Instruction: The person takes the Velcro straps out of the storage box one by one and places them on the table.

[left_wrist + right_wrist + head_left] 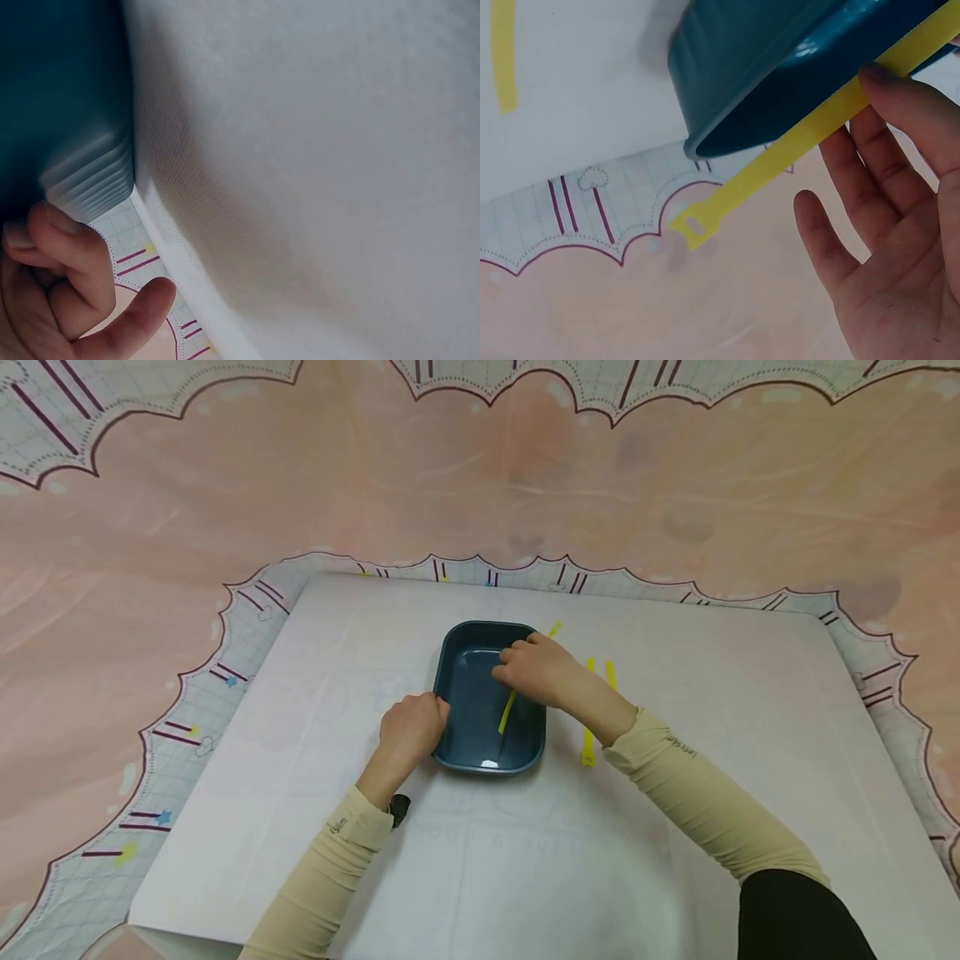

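Note:
A dark blue rectangular tray (472, 718) lies on the white tabletop. My left hand (408, 727) grips its left rim with curled fingers; in the left wrist view those fingers (71, 247) meet the ribbed side wall. Over the tray's right side, my right hand (538, 670) pinches a yellow cable tie (802, 142) between thumb and fingers. One end of this flat strap has a slotted head and extends past the rim; its other end hangs over the tray's inside. To the right, two more yellow cable ties (588, 747) lie on the table, partly hidden by my right forearm.
The white tabletop (480, 868) has a cloth with a scalloped, striped border (180, 735) showing around it. A small black object (400, 810) sits at my left wrist.

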The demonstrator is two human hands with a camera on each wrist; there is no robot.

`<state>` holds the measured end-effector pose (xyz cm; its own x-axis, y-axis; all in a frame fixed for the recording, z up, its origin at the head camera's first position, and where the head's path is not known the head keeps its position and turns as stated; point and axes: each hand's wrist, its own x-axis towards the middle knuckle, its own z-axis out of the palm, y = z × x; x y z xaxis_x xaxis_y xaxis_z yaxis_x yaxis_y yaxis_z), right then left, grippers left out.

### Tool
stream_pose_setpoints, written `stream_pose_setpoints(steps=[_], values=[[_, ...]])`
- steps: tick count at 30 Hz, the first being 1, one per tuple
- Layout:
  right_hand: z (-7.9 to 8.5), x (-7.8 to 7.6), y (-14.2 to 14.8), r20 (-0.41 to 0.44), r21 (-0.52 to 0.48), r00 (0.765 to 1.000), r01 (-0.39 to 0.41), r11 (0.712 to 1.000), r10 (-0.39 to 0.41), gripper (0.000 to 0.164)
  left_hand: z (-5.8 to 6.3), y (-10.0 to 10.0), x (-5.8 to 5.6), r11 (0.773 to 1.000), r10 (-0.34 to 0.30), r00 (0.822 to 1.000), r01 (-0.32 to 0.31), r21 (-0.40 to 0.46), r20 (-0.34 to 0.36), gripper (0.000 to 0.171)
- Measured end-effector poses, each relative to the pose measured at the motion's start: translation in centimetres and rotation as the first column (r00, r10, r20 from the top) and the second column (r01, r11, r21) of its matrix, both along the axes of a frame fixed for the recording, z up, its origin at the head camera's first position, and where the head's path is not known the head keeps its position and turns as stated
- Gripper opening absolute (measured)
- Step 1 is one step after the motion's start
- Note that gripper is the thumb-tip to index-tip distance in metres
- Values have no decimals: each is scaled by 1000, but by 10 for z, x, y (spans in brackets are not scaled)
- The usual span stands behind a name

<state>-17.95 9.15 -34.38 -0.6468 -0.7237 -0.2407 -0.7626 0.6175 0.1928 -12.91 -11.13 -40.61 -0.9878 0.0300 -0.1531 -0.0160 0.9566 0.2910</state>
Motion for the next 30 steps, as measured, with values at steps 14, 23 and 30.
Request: stream_pose_setpoints(steps=[14, 23, 30], values=[[9, 0, 18, -17, -77, 1000, 20, 997, -21, 12, 1, 1, 0, 1000, -7, 1000, 7, -3, 4, 38], [4, 0, 24, 1, -82, 998, 61, 995, -61, 15, 0, 0, 0, 1000, -14, 1000, 14, 0, 1, 38], [2, 1, 32, 18, -89, 995, 99, 991, -98, 17, -1, 0, 0, 1000, -12, 1000, 12, 2, -6, 38]])
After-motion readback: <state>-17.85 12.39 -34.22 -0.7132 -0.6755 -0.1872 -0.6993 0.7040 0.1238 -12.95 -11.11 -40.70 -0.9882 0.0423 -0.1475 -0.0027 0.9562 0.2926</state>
